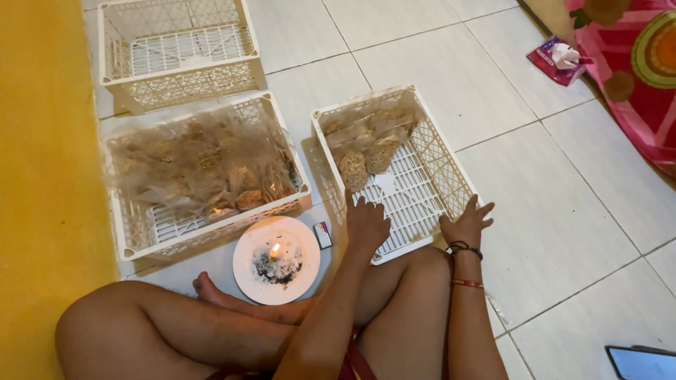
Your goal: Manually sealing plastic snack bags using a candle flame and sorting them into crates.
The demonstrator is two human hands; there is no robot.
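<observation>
I sit cross-legged on a tiled floor. My left hand (366,223) rests on the near left rim of a cream plastic crate (429,165). My right hand (466,224) rests on its near right corner, fingers spread. Neither hand holds anything. Several clear bags of round brown snacks (366,144) lie at the far end of this crate. To its left, a second crate (144,232) is full of the same bagged snacks (204,165). A white plate (276,259) with a lit candle (274,250) in melted wax sits in front of my legs.
A third crate (179,53) with nothing in it stands at the back left. A small lighter (322,235) lies beside the plate. A yellow wall (42,190) runs along the left. A tissue pack (560,60) and patterned mat (634,70) are at the far right, a phone (641,363) at the bottom right.
</observation>
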